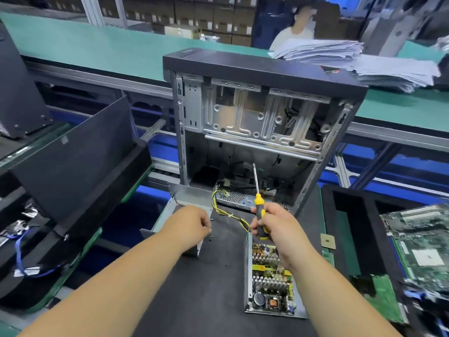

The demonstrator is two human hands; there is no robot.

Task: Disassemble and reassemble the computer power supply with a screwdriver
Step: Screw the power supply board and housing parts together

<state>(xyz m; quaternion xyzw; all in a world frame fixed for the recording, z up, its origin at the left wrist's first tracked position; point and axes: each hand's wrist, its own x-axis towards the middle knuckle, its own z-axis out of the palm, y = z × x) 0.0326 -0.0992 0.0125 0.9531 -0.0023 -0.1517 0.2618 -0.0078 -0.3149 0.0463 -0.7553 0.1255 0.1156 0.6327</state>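
Right hand (272,222) fisted round yellow-black screwdriver (259,210) (slim steel shaft), left hand (192,222) pinching tiny screw (210,230).

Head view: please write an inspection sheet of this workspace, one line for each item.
Surface: dark mat, small loose screws near the left hand.
Job's things: power supply open, circuit board exposed; its metal cover lies apart under the left hand; open computer case stands behind.
Clutter: motherboard in a tray at right; paper stacks on the green bench.
Grippers: left hand rests on the cover, fingers curled; right hand grips the screwdriver, tip up.
Cables: yellow and black wires run from the power supply toward the case.
Surroundings: person seated behind the bench; shelves of boxes.
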